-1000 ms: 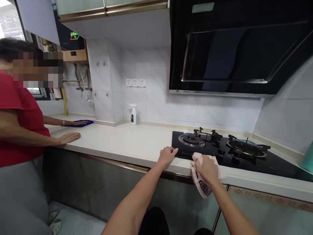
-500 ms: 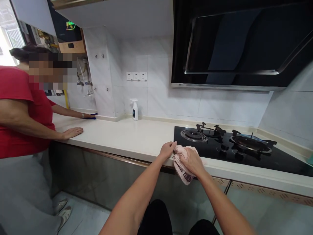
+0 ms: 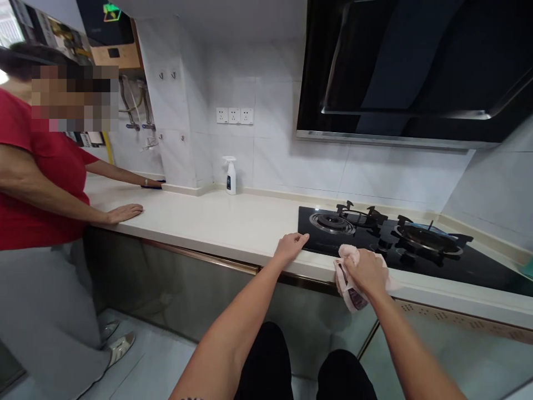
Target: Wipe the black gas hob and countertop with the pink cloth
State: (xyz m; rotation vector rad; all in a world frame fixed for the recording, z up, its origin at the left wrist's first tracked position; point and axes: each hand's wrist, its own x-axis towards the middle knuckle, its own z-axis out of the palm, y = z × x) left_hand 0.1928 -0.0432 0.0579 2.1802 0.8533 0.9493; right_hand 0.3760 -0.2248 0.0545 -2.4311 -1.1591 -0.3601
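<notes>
The pink cloth [image 3: 343,278] was bunched in the right hand [image 3: 370,271], at the hob's [image 3: 362,238] front edge, its longer part drooping over the bench's [image 3: 229,222] rim; the left hand [image 3: 291,247], seemingly empty, fingers loosely bent, rested by the hob's near-left corner, left of the cloth and apart; cloth soft, crumpled; hob flat, black, glossy; bench smooth, white

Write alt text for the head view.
The right hand holds a pale pink cloth at the front edge of a black gas cooktop; the left hand rests near its left front corner. A person in a red shirt stands farther left along the white countertop.
</notes>
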